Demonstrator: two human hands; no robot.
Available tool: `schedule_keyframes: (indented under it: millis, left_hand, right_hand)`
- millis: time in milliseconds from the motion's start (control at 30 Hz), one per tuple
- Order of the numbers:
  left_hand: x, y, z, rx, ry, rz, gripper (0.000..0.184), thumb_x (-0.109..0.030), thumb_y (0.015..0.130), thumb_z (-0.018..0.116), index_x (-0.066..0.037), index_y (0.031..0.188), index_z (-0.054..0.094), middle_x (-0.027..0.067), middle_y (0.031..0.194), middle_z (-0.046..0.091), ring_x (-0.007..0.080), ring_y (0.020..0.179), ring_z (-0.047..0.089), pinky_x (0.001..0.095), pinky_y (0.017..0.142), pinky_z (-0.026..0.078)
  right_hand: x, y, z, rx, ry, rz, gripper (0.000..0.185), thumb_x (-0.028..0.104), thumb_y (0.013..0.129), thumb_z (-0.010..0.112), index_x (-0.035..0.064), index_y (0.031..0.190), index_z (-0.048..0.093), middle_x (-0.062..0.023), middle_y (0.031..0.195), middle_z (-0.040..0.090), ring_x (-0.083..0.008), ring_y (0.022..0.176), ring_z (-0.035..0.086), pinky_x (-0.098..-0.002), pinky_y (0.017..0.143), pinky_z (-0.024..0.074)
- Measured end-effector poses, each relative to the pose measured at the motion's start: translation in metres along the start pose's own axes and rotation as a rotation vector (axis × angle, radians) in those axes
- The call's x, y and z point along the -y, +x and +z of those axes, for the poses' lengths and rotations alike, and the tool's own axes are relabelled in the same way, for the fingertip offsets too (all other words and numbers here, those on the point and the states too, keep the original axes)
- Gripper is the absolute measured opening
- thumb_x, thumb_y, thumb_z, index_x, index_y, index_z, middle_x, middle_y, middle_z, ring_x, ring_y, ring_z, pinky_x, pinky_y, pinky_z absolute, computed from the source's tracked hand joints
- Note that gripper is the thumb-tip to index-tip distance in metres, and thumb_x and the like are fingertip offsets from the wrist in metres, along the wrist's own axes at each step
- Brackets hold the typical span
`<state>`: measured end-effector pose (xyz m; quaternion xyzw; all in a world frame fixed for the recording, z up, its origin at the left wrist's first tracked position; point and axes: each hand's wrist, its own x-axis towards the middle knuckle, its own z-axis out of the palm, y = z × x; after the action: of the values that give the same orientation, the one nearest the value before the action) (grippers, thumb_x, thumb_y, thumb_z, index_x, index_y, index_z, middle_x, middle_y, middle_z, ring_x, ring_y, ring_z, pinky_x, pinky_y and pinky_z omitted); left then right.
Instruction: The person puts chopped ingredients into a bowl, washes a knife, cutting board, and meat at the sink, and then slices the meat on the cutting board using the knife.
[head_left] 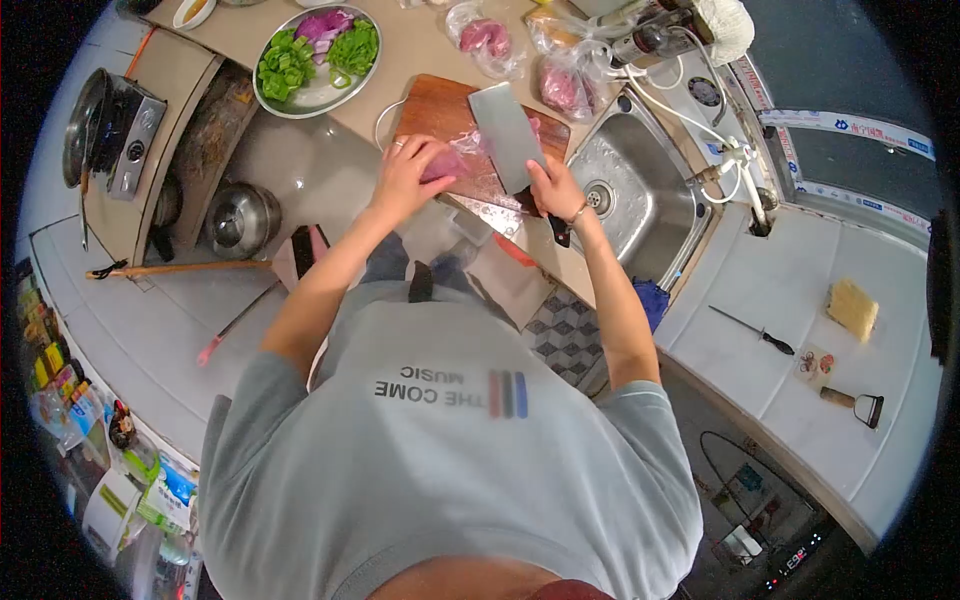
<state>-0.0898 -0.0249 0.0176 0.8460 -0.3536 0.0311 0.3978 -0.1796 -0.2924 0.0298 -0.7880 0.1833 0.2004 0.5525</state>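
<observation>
A wooden cutting board (432, 103) lies on the counter beside the sink. My left hand (408, 178) rests with bent fingers on a piece of raw meat (446, 166) at the board's left part. My right hand (556, 190) is wrapped round the dark handle of a cleaver (506, 132). Its broad blade is over the board, just right of the meat, tilted so that its flat side shows. Smaller meat pieces lie around the blade, partly hidden by it.
A metal plate (332, 104) of greens and purple onion stands at the upper left. Bagged meat (566, 88) and bottles (640, 46) stand behind the board. The sink (640, 185) is at the right; a thin knife (765, 338) and peeler (858, 404) lie beyond.
</observation>
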Motion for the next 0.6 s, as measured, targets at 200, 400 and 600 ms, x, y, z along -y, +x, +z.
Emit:
schedule_keyframes:
  millis: [200,400,600]
  left_hand:
    - [0.005,0.008,-0.008,0.162,0.002,-0.014,0.043,-0.013,0.065,0.075,-0.007,0.102,0.054,0.0095,0.095,0.054,0.03,0.093,0.052,0.0395,0.081,0.043]
    - [-0.005,0.016,-0.005,0.194,-0.05,-0.07,0.031,-0.007,0.066,0.071,-0.005,0.091,0.052,0.0104,0.09,0.052,0.0295,0.084,0.054,0.0387,0.072,0.045]
    - [-0.011,0.044,-0.007,0.16,-0.286,-0.021,0.03,-0.007,0.069,0.07,-0.004,0.096,0.057,0.0112,0.094,0.053,0.0287,0.089,0.056,0.0374,0.075,0.046]
  right_hand:
    - [-0.022,-0.012,-0.018,-0.094,0.462,0.101,0.026,0.035,0.096,0.05,0.0089,0.092,0.05,-0.0004,0.053,0.044,-0.0102,0.037,0.04,-0.0257,0.035,0.0339]
    - [-0.004,-0.033,-0.012,-0.284,0.547,0.081,0.024,0.036,0.097,0.048,0.0132,0.093,0.043,-0.0002,0.055,0.041,-0.009,0.038,0.038,-0.0253,0.036,0.0345]
    - [0.006,-0.037,0.012,-0.299,-0.167,-0.166,0.029,0.029,0.095,0.048,0.001,0.091,0.048,-0.0209,0.067,0.057,-0.0392,0.058,0.056,-0.0422,0.053,0.0448]
